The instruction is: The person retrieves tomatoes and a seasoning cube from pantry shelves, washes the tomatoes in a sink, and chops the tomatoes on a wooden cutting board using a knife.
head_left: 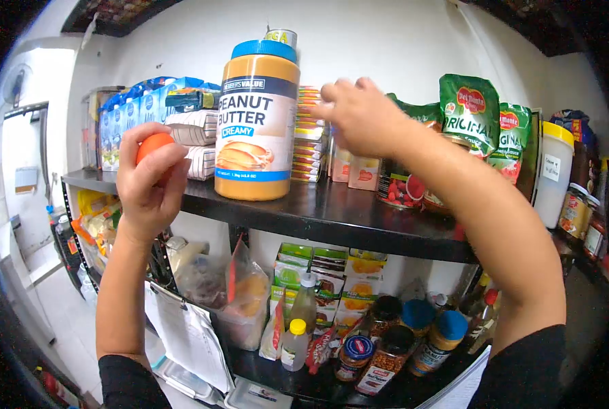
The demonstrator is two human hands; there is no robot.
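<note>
A large peanut butter jar [257,123] with a blue lid stands upright at the front of the upper dark shelf [318,215]. To its left my left hand [151,177] is raised, its fingers wrapped round a small orange-red object [154,146]. My right hand [359,116] hangs in the air right of the jar, before stacked colourful packets [309,146]. It is slightly blurred, with the fingers bent, and what they hold, if anything, is not visible. Below that hand stand small pink cartons [364,173] and a dark can with red fruit on its label [398,187].
Blue-and-white cartons [130,119] line the upper shelf's left. Green sauce pouches [469,112] and a yellow-lidded container [554,170] are at the right. The lower shelf holds spice jars [384,361], bottles and sachets. A clipboard [185,334] hangs at lower left.
</note>
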